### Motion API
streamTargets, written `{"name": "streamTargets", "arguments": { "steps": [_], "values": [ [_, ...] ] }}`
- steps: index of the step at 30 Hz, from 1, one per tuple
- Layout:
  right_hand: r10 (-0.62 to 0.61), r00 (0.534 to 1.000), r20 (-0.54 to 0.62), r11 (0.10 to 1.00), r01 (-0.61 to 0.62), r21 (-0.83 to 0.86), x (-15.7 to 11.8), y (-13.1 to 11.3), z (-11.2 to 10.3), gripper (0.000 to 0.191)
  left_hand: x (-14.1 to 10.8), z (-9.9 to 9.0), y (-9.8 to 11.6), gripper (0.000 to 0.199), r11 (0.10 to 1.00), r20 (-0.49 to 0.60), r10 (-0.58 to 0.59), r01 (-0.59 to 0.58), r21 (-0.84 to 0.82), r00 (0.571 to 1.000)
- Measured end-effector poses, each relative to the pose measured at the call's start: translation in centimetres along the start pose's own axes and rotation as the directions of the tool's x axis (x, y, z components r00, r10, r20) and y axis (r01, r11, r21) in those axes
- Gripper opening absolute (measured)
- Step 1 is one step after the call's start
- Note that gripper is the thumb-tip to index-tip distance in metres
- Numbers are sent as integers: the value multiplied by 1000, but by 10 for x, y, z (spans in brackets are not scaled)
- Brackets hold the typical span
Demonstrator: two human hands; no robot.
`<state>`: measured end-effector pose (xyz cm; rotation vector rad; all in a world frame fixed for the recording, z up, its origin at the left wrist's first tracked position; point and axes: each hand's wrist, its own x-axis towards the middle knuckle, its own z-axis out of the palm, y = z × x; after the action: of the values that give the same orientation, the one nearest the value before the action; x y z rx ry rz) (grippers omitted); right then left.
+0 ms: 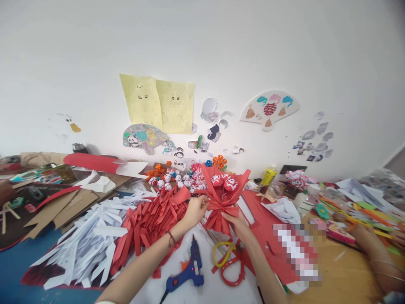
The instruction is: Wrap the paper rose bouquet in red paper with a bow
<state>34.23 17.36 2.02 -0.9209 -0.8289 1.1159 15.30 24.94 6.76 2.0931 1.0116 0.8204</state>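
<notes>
A red paper bouquet, pleated and gathered at its waist, stands upright between my hands. Red-and-white striped flower heads show inside its open top. My right hand grips the bouquet low on its right side, thumb at the gathered waist. Beside the left edge of the waist, the fingers of my left hand are pinched together; what lies between them is too small to make out. Below on the white surface are a blue glue gun and scissors with yellow and red handles.
White paper strips and red paper strips are heaped at left. Striped paper flowers stand behind. Red sheets lie at right, near a yellow bottle. Other people's hands are at both sides.
</notes>
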Motion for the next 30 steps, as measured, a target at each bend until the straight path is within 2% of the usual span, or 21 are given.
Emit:
{"name": "streamTargets", "arguments": {
  "steps": [14,18,22,26,28,30],
  "values": [
    [53,999,10,997,-53,-58,-2,3,5,42,3,5,-13,23,986,43,-128,132,-102,991],
    [47,999,-10,994,-47,-97,0,7,4,47,-5,-4,-10,21,977,28,-117,120,-178,993],
    [33,999,-24,985,-36,-170,1,4,6,48,-19,-21,3,19,963,-4,-76,72,-260,997],
    [-48,995,-90,960,21,-278,-6,-16,0,56,-40,-41,23,24,951,-14,-29,24,-309,999],
    [-109,984,-138,940,57,-337,-15,-35,-5,60,-52,-50,32,25,950,-9,-14,11,-311,1000],
    [-159,976,-148,914,89,-395,-29,-59,-5,56,-64,-57,41,24,956,-2,-1,0,-295,1000]
  ]
}}
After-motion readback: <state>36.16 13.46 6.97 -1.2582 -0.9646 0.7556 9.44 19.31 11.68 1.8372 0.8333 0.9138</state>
